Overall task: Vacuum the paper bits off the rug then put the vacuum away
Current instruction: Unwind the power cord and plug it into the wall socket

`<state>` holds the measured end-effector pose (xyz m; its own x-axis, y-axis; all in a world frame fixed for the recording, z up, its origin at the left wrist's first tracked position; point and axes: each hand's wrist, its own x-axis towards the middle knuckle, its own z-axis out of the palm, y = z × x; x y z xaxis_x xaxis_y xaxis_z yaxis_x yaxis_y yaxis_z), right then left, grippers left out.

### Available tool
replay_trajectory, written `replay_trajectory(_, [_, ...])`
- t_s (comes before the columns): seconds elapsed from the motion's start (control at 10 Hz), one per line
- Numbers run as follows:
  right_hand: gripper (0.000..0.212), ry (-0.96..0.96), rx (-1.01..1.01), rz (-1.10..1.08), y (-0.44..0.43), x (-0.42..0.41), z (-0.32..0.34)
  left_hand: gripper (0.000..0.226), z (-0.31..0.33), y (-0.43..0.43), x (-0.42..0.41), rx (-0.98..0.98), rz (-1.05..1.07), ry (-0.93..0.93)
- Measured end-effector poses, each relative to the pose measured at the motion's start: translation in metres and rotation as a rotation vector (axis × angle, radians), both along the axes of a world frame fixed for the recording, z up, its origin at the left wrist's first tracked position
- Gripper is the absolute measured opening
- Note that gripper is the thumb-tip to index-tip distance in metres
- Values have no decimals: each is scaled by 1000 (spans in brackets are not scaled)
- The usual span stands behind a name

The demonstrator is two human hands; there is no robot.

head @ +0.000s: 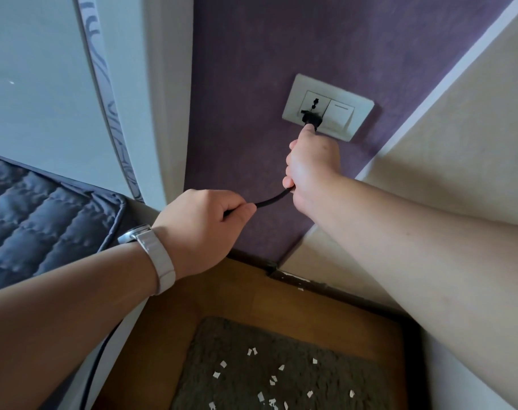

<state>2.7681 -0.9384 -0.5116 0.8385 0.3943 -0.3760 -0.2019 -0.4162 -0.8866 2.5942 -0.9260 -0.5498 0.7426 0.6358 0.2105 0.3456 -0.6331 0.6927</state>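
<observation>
A black plug (311, 119) sits at the white wall socket (325, 106) on the purple wall. My right hand (309, 164) grips the plug and the start of its black cord (274, 198). My left hand (203, 226), with a white watch on the wrist, pinches the same cord a little lower. The cord runs on down under my left forearm (98, 362). Below lies a grey-brown shaggy rug (237, 350) with several white paper bits (271, 380) scattered on it. The vacuum itself is out of view.
A dark quilted mattress or cushion (39, 220) lies at the left beside a white door frame (160, 99). Wooden floor (252, 294) surrounds the rug, with a dark skirting board (299, 281) along the cream wall at the right.
</observation>
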Motion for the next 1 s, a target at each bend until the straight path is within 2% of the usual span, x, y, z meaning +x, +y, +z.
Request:
replay_trajectory(0.2, [38, 39, -15, 4, 0, 2, 0, 36, 2, 2, 0, -6, -18, 18])
replay_trajectory(0.5, [33, 59, -23, 21, 2, 6, -1, 41, 2, 1, 2, 30, -23, 10])
replay_trajectory(0.7, [32, 130, 58, 98, 6, 8, 6, 41, 1, 5, -1, 25, 18, -3])
replay_trajectory(0.8, [36, 111, 112, 133, 13, 15, 14, 40, 4, 7, 0, 14, 32, -22])
replay_trajectory(1.0, [38, -36, 11, 158, 15, 26, 2, 39, 7, 11, 10, 36, 12, 11])
